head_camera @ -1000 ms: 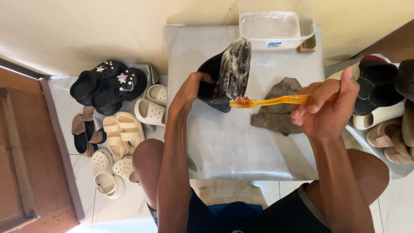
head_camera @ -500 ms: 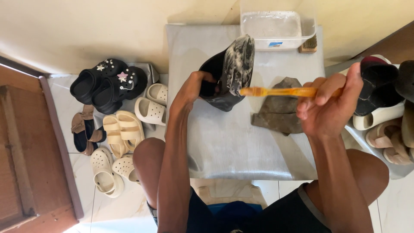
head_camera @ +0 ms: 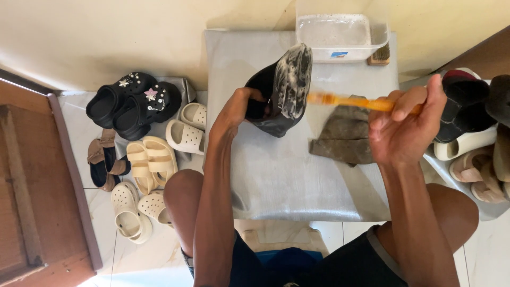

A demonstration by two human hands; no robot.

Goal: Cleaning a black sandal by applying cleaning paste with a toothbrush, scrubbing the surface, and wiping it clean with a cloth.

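The left hand (head_camera: pixel 239 109) holds a soapy black shoe (head_camera: pixel 284 90) upright above the grey bench (head_camera: pixel 276 175), fingers inside it. The right hand (head_camera: pixel 401 130) grips an orange toothbrush (head_camera: pixel 345 101), bristles touching the sole, over a rag (head_camera: pixel 345 135).

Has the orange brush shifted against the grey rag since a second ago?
Yes. The orange brush has risen from the grey rag's middle to its top edge, toward the plastic tub.

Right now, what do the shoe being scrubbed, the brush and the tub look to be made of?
Black shoe: seems a matte rubbery or foam material, its sole coated in white suds. Orange brush: likely glossy plastic, blurred in this frame. Tub: clear plastic, see-through walls, holding cloudy water.
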